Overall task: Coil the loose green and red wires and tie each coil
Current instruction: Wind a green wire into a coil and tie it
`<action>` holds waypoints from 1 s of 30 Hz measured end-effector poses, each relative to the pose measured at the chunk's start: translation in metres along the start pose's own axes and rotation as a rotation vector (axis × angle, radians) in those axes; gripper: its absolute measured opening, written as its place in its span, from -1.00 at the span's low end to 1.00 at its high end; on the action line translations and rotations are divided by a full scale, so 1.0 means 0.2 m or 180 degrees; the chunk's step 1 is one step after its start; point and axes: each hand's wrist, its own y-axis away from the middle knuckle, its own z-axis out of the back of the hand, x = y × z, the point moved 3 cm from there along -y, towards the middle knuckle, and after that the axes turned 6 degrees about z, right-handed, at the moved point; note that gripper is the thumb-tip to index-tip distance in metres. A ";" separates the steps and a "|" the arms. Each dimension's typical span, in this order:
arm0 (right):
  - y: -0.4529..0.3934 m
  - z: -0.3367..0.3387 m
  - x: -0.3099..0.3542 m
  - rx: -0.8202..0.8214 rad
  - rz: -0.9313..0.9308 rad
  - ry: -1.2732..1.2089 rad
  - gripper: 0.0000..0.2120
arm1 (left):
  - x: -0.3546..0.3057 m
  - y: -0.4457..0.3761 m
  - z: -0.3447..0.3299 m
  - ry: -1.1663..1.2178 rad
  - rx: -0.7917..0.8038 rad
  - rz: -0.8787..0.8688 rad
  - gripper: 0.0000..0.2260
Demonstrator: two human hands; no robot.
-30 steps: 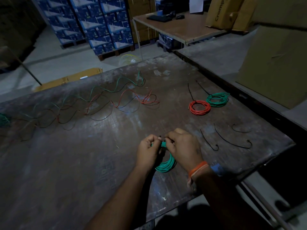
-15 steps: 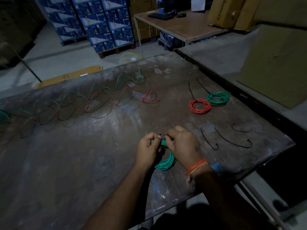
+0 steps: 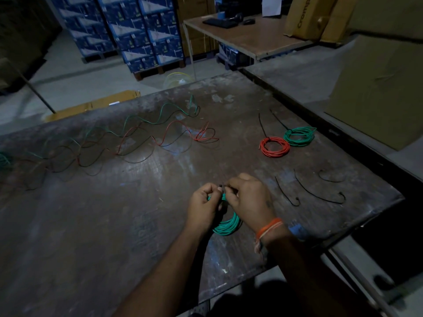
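A green wire coil (image 3: 226,226) lies near the front edge of the worn table (image 3: 114,225). My left hand (image 3: 203,205) and my right hand (image 3: 249,197) meet over its far side, fingers curled, pinching a thin black tie (image 3: 221,186) around the coil. A tied red coil (image 3: 274,147) and a tied green coil (image 3: 299,136) lie side by side at the right rear. Loose green wire (image 3: 160,115) and loose red wire (image 3: 176,129) snake across the table's left and middle.
Three black ties (image 3: 286,191) lie loose on the table right of my hands. Cardboard boxes (image 3: 377,92) stand at the right, stacked blue cartons (image 3: 137,30) behind, and a desk (image 3: 251,37) with a keyboard at the back.
Both hands stay on the green coil and tie with only small finger movement. The view has shifted slightly.
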 end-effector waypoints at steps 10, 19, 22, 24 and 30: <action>0.01 0.00 0.00 -0.0336 -0.0184 -0.0284 -0.91 | -0.01 0.00 0.02 -0.0028 0.0018 -0.0011 -0.76; 0.01 -0.01 0.01 -0.0398 -0.0069 -0.0287 -0.68 | 0.01 -0.01 0.03 -0.0008 0.0042 -0.0036 -0.70; 0.01 -0.01 0.02 -0.0412 -0.0043 -0.0270 -0.67 | 0.02 -0.02 0.03 0.0031 0.0047 -0.0046 -0.70; 0.02 -0.02 0.01 -0.0438 -0.0068 -0.0275 -0.68 | 0.02 -0.01 0.04 0.0073 0.0065 -0.0058 -0.70; 0.07 -0.04 0.01 -0.0686 0.0020 -0.0321 -0.79 | 0.02 0.00 0.04 0.0251 0.0152 -0.0165 -0.76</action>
